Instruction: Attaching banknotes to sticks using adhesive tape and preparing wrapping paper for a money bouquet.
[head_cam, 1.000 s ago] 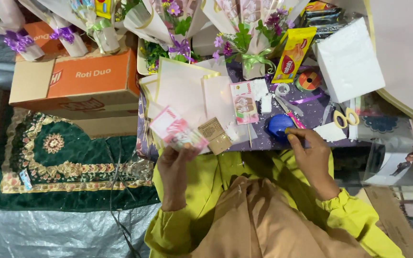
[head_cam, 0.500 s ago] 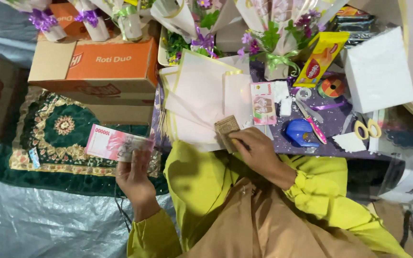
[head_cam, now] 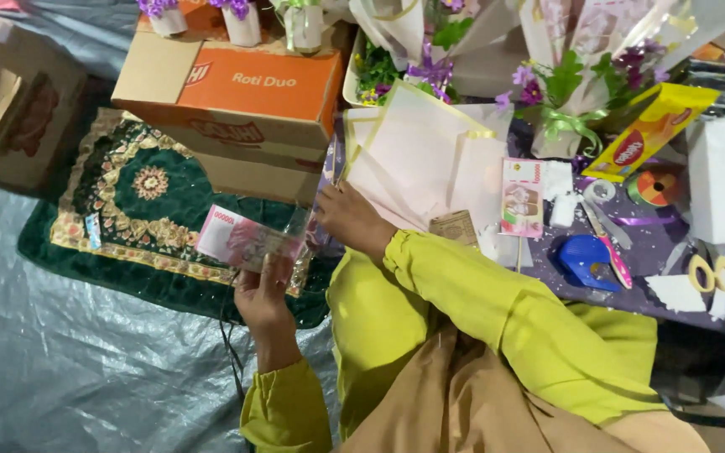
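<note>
Left hand (head_cam: 263, 295) pinches a pink banknote in a clear sleeve (head_cam: 249, 242), held over the green rug (head_cam: 127, 201). Right hand (head_cam: 347, 220) grasps the edge of pale wrapping sheets (head_cam: 430, 159) on the surface (head_cam: 673, 252). Step, by my judgement: bringing sleeve and sheets together; next needs careful alignment.

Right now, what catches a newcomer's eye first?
The left hand holds up a pink banknote in a clear sleeve over the green patterned rug. The right hand rests on pale pink wrapping sheets at the table's edge. Behind sits an orange cardboard box.
</note>
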